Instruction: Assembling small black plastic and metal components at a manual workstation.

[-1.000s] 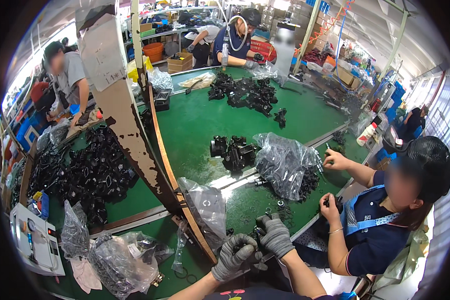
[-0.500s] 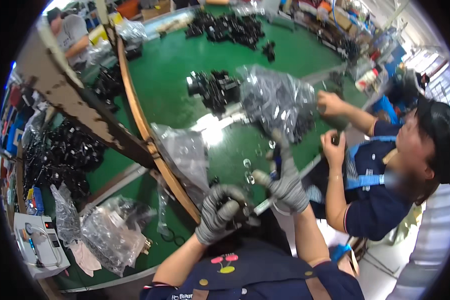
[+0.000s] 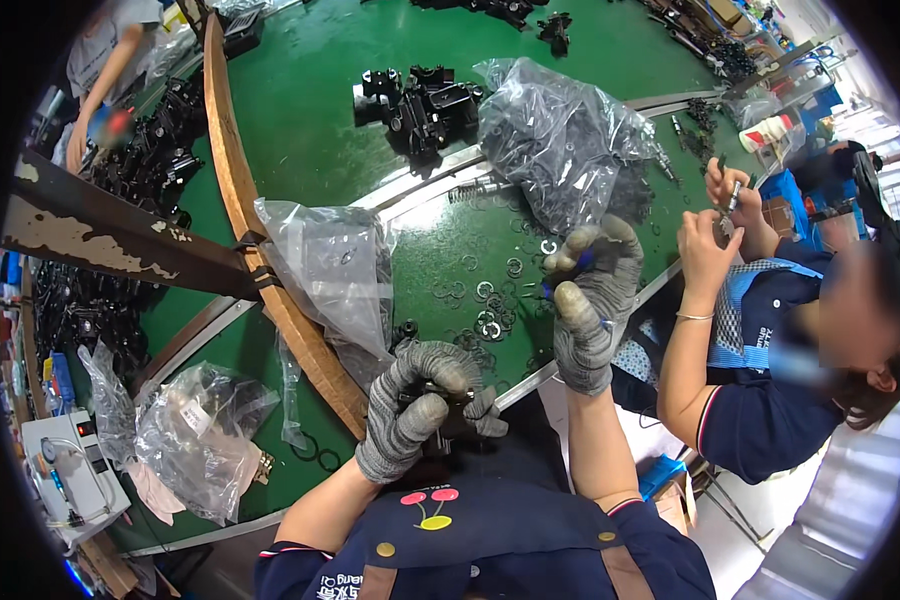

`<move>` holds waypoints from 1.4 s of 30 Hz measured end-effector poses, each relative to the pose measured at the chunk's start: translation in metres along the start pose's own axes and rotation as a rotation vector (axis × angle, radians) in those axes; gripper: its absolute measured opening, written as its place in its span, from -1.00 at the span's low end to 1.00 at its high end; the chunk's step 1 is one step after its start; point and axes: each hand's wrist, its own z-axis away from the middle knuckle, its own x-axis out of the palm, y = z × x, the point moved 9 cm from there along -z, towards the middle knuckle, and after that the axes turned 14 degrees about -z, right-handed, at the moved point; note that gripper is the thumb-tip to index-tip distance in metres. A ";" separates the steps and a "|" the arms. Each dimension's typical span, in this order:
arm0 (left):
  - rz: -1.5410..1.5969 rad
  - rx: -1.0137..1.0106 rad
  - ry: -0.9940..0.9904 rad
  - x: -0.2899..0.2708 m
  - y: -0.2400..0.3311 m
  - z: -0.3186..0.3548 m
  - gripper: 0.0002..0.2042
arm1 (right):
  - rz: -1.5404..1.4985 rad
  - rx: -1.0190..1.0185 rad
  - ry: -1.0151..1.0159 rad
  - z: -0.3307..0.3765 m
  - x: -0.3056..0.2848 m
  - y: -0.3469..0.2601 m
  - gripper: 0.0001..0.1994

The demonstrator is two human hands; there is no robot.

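Filling most of the frame, the green tabletop (image 3: 310,150) serves as a shared work surface, with stock spread within arm's reach of the people around it. A curved wooden rail (image 3: 232,180) runs from the top left down toward the lower middle, seemingly parting one work area from the next. Right of it, in the upper middle, a heap of black cast parts (image 3: 420,105) sits just beside a large clear plastic bag of dark parts (image 3: 560,140), and a second, nearly flat clear bag (image 3: 335,265) leans against the rail, its mouth turned toward the wearer so it can be reached into. A crumpled bag (image 3: 195,435) lies at the lower left. Small metal rings (image 3: 485,300) are scattered loose on the green in the middle of the frame, probably laid out flat so that one can be picked at a time. In the lower middle the gloved left hand (image 3: 410,415) has its grip closed around a small black part (image 3: 440,400), kept low and close to the body. The gloved right hand (image 3: 590,300) hovers over the rings, fingers curled with thumb meeting fingertips; whether that grip pinches a ring I cannot tell. At the right, a co-worker's bare hands (image 3: 715,225) work a small piece.
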 end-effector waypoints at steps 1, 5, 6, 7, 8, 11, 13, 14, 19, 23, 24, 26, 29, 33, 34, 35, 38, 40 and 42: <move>0.006 -0.002 0.006 -0.001 0.000 0.000 -0.66 | 0.003 0.008 0.001 0.000 -0.004 0.003 -0.20; -0.078 0.008 0.034 -0.004 0.004 -0.001 -0.65 | -0.026 0.075 -0.055 -0.002 -0.011 0.012 -0.35; -0.094 0.006 0.035 -0.004 0.004 -0.001 -0.65 | -0.014 0.082 -0.073 -0.003 -0.011 0.014 -0.38; -0.090 0.005 0.038 -0.005 0.003 -0.002 -0.65 | -0.012 0.088 -0.072 -0.002 -0.012 0.016 -0.38; -0.098 0.015 0.031 -0.005 0.003 -0.002 -0.65 | -0.018 0.098 -0.069 -0.001 -0.013 0.017 -0.38; -0.117 0.034 0.009 -0.008 0.002 -0.003 -0.67 | -0.001 0.097 -0.038 0.006 -0.022 0.019 -0.38; -0.127 0.043 -0.007 -0.008 0.001 -0.003 -0.68 | 0.021 0.084 -0.009 0.014 -0.024 0.016 -0.37; -0.119 0.039 -0.002 -0.009 0.001 -0.003 -0.68 | 0.044 0.070 0.013 0.018 -0.022 0.013 -0.36; -0.089 -0.001 0.022 -0.008 0.001 -0.002 -0.66 | 0.017 0.043 0.002 0.028 -0.017 0.006 -0.31; -0.093 0.002 0.023 -0.008 0.000 -0.001 -0.64 | 0.010 0.035 -0.003 0.020 -0.019 0.000 -0.32; -0.080 0.003 0.036 -0.008 0.000 -0.001 -0.63 | 0.009 0.037 -0.003 0.020 -0.021 -0.001 -0.32; -0.075 0.002 0.038 -0.008 -0.001 -0.001 -0.63 | 0.016 0.071 -0.023 0.020 -0.022 0.002 -0.32; -0.089 0.016 0.031 -0.010 -0.001 -0.002 -0.63 | 0.078 -0.017 0.056 0.023 -0.024 -0.003 -0.31; -0.101 -0.002 0.061 -0.009 0.001 -0.003 -0.63 | 0.094 -0.164 0.115 0.037 -0.025 -0.013 -0.31; -0.100 -0.004 0.061 -0.008 0.002 -0.004 -0.63 | 0.095 -0.164 0.117 0.039 -0.025 -0.011 -0.31; -0.109 0.002 0.056 -0.008 0.003 -0.005 -0.63 | 0.118 -0.210 0.141 0.041 -0.028 -0.013 -0.32; -0.128 0.007 0.070 -0.007 0.005 -0.005 -0.62 | 0.144 -0.256 0.189 0.047 -0.031 -0.014 -0.34; -0.139 0.010 0.090 -0.009 0.004 -0.006 -0.61 | 0.147 -0.256 0.210 0.049 -0.032 -0.013 -0.36; -0.126 0.035 0.072 -0.007 0.004 -0.007 -0.61 | 0.173 -0.239 0.263 0.050 -0.035 -0.013 -0.38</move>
